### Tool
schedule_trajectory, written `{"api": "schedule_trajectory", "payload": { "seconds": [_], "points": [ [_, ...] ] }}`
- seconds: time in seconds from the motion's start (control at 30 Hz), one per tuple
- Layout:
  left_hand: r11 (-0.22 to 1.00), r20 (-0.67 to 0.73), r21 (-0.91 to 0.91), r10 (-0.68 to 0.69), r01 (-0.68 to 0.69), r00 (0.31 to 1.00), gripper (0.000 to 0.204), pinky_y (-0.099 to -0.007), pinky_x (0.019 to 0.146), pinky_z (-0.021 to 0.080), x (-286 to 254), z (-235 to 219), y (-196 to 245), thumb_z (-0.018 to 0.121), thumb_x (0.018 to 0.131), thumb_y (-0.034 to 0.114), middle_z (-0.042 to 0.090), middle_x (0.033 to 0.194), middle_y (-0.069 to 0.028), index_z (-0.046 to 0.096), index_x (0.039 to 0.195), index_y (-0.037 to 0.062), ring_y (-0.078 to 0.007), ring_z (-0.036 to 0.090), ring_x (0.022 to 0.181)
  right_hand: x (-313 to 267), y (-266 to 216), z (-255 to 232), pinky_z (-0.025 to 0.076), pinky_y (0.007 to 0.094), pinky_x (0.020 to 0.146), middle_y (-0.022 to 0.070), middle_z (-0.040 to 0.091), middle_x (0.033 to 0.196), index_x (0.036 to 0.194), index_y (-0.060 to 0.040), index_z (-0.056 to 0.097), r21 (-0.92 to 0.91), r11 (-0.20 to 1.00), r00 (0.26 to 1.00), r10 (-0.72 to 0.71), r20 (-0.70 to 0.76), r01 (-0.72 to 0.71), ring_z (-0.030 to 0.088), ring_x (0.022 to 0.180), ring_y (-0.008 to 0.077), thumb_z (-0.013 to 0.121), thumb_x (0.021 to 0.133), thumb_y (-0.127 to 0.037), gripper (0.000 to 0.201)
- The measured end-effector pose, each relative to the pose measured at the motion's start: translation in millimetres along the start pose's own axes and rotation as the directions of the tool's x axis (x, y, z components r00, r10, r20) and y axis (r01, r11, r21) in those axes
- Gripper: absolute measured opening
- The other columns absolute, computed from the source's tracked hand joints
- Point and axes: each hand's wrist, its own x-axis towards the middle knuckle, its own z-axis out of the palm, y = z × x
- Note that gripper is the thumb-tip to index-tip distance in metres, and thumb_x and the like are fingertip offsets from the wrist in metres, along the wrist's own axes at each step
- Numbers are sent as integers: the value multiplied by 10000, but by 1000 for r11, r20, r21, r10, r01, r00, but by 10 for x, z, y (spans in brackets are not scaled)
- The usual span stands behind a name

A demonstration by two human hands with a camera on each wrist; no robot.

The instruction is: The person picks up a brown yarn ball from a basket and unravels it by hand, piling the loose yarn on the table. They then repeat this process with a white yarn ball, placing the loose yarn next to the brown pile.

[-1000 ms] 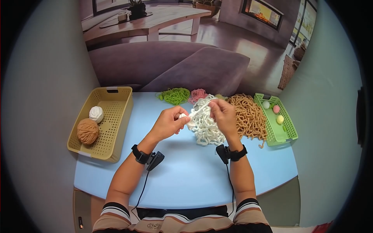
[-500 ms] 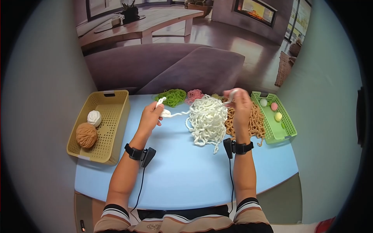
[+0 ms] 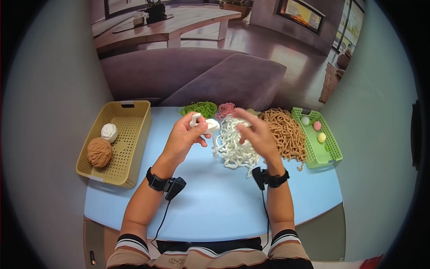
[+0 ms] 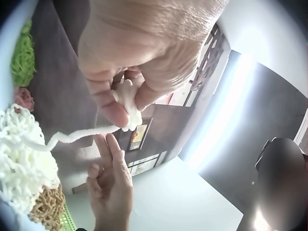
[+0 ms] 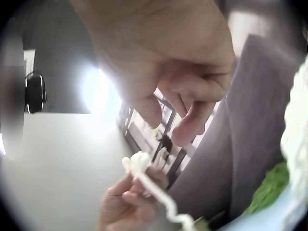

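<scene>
My left hand (image 3: 178,140) pinches a small wound bundle of white yarn (image 3: 210,126) between thumb and fingers, with a loop standing up beside the thumb. From the bundle a white strand (image 4: 72,135) runs to the loose heap of white yarn (image 3: 238,154) on the table. Just right of the bundle, my right hand (image 3: 260,139) is raised over the heap with fingers extended. In the right wrist view its thumb and fingertips (image 5: 185,137) are apart with nothing between them. The left wrist view shows the strand passing close by the right fingertips.
A tan basket (image 3: 139,154) at left holds a white yarn ball (image 3: 109,132) and a brown one (image 3: 99,152). Brown yarn (image 3: 284,134) lies right of the white heap, green (image 3: 200,109) and pink yarn (image 3: 225,110) behind. A green basket (image 3: 329,158) with small balls stands at right.
My right hand swung out right with white yarn, then came back left and now has its fingers spread. The left hand moved left, then back toward the heap, still pinching the bundle.
</scene>
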Motion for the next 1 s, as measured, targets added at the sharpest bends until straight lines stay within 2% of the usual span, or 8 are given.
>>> {"api": "schedule_trajectory", "payload": {
  "seconds": [0.07,0.13,0.23,0.43,0.53,0.63,0.87,1.0],
  "points": [
    [999,5,-27,36,-36,999,167,-241,627,568,-38,38,27,649,979,166,633,1068,-98,558,1069,58,-128,656,857,-50,-42,276,534,258,592,117,731,1082,1462,5,467,129,992,979,-13,205,-14,641,659,122,661,966,-187,567],
    [997,-35,-43,67,-69,997,181,-243,648,574,-47,43,70,644,965,123,631,1102,-103,554,1106,52,-134,662,880,-84,-183,404,506,250,587,64,720,898,1381,15,557,-31,994,916,109,387,-105,623,652,99,664,963,-176,472],
    [993,-183,-46,101,-111,978,260,-245,660,572,-39,41,130,581,932,35,634,1108,-90,570,1191,13,-126,656,859,-69,-127,345,488,260,601,14,662,736,1203,25,677,76,944,869,262,421,-321,612,651,97,672,951,-163,314],
    [999,-373,-22,24,-35,927,217,-228,617,546,76,-234,30,508,912,19,651,1018,-86,616,1099,-7,-108,635,774,-5,229,-184,495,326,616,94,673,705,1005,-46,741,-420,905,994,20,-108,-64,634,639,168,704,891,-126,144],
    [996,-433,-53,43,-73,901,214,-231,591,539,117,-334,-21,518,926,38,657,988,-76,599,1123,13,-102,629,758,190,125,-380,505,333,628,112,690,734,959,-31,733,-469,883,932,-156,-327,-17,649,652,197,725,868,-119,127],
    [988,-415,-101,62,-114,908,231,-226,567,526,116,-277,3,536,940,43,635,957,-52,566,1168,25,-84,608,736,504,-27,-510,512,335,640,113,700,769,953,-27,731,-561,821,877,-340,-339,102,649,661,191,731,864,-114,124],
    [996,-267,-47,61,-76,962,273,-211,539,493,71,-251,34,612,1005,199,590,879,8,568,1226,44,-38,549,682,1072,149,-799,533,343,687,131,719,811,955,-7,712,-593,798,730,-466,-499,104,680,734,219,718,882,-103,121],
    [994,-396,-21,89,-106,914,182,-203,519,472,111,-319,3,594,1000,200,611,845,17,606,1124,67,-29,544,642,875,233,-958,544,350,695,143,741,856,1089,-10,719,-504,862,997,29,-67,-59,703,713,224,700,887,-95,220]
  ]
}}
